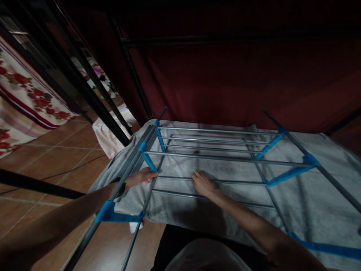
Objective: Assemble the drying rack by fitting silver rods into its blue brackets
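Left hand [142, 177] is pinching a bracket [149, 161]; right hand [203, 184] is apparently curling round a rod [239, 182]. Risk: bracket slipping loose if hands are pulling unevenly.

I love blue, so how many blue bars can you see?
6 on the rack: far left bar, middle left bar, near left bar, far right bar, middle right bar, near right bar, which runs out of view. More may be hidden.

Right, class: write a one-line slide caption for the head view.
Left hand at a blue bracket, right hand on a metal bar of a drying rack, grey cloth showing between bars.
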{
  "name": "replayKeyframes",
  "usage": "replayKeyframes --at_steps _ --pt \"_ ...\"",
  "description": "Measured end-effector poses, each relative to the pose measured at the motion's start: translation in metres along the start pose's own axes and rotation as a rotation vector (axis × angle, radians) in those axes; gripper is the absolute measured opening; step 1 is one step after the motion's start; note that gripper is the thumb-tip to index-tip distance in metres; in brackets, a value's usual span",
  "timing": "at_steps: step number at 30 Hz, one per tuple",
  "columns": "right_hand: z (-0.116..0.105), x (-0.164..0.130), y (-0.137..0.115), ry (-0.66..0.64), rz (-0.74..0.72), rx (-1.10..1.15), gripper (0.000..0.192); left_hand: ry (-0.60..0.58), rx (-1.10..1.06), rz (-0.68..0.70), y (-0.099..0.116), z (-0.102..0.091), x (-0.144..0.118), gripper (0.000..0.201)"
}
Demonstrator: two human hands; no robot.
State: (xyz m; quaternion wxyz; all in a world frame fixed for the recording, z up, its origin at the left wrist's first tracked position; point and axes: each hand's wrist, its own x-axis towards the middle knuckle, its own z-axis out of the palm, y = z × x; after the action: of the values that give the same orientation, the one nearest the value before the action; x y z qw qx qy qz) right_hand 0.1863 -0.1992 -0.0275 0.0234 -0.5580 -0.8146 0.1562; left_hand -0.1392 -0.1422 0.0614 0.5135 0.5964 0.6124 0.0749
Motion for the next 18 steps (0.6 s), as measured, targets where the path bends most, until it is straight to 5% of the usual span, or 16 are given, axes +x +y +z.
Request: replayKeyframes --at_steps 5,12,18 --pt "0.004 0.002 0.004 0.018 0.001 0.098 0.022 0.002 -0.103 -0.012 -0.001 0.008 0.014 0.084" --pt "0.001 -0.001 0.003 0.001 0.026 0.105 0.02 0.012 -0.141 -0.032 -0.037 0.002 0.037 0.082" --pt "-0.002 -0.003 0.003 -0.001 0.029 0.1 0.02 0.044 -0.15 -0.068 -0.025 0.005 0.03 0.076"
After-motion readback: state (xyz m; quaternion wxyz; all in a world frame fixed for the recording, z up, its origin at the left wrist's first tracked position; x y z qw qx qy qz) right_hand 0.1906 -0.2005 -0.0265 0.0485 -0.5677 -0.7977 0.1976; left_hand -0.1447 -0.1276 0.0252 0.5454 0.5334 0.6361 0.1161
